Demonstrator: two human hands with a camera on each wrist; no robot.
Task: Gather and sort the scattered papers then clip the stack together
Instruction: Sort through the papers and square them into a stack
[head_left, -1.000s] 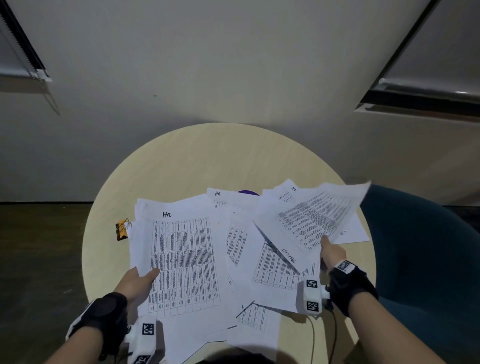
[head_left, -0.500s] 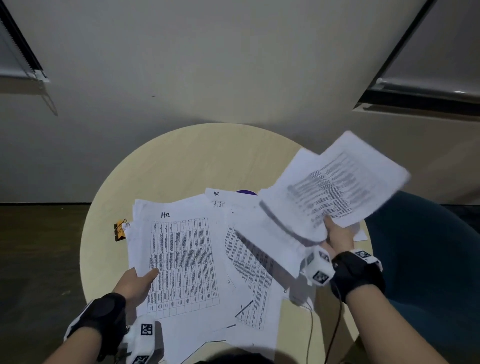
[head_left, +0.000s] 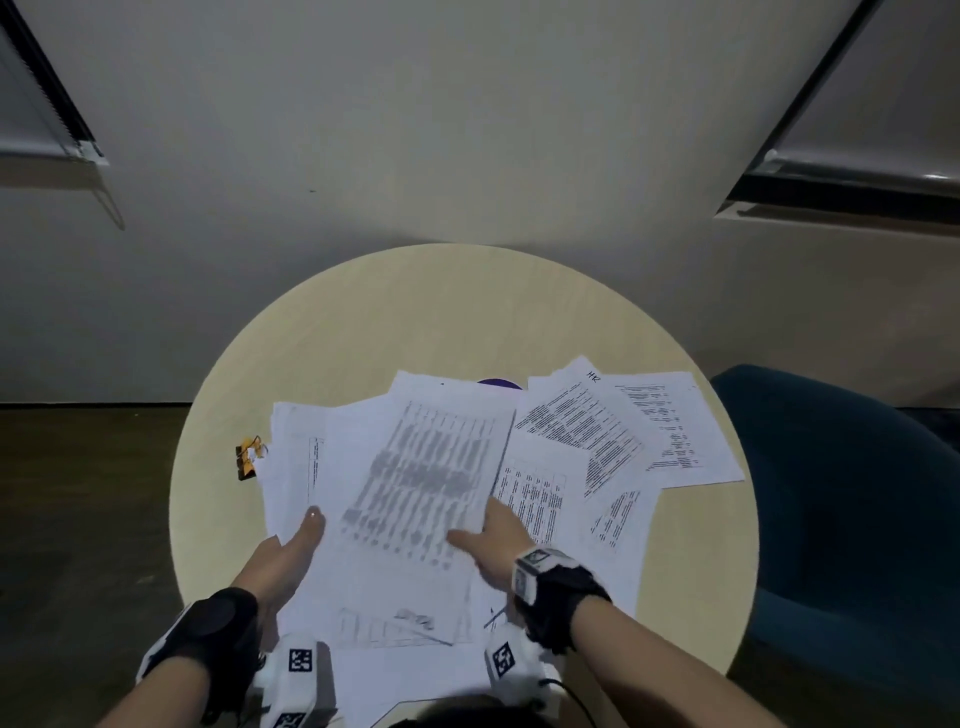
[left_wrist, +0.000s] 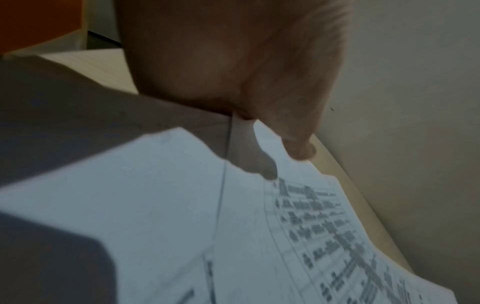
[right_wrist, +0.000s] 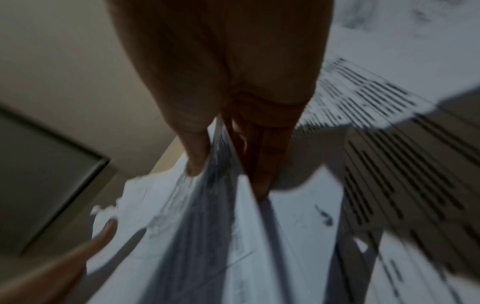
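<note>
Table: a round, pale wooden table top against a plain light wall, seen from above my own forearms.

Papers: white printed sheets of paper, covered in dense tables of black text, lie scattered and overlapping over the near half of the table — some fanned out to the right, one of them marked "HR" by hand at its top corner.

Top sheet: one white sheet with a blurred printed table lies across the middle of the pile, between my two hands.

Left hand: my left hand holds the left edge of the sheets beneath it; the wrist view shows my thumb on top of the paper with the sheet's edge tucked under it, so I am pinching it.

Right hand: my right hand grips the right edge of the top sheet — in the wrist view the paper edge runs between my thumb and my fingers, which lie under it.

Clip: a small orange and black binder clip lies on the table just beside the left edge of the papers, away from both hands.

Purple object: a small purple shape peeks out from behind the far edge of the papers; I cannot tell what it is.

Chair: a dark teal upholstered chair stands just right of the table.

Wrists: black wrist straps carrying white camera blocks with square markers.
</note>
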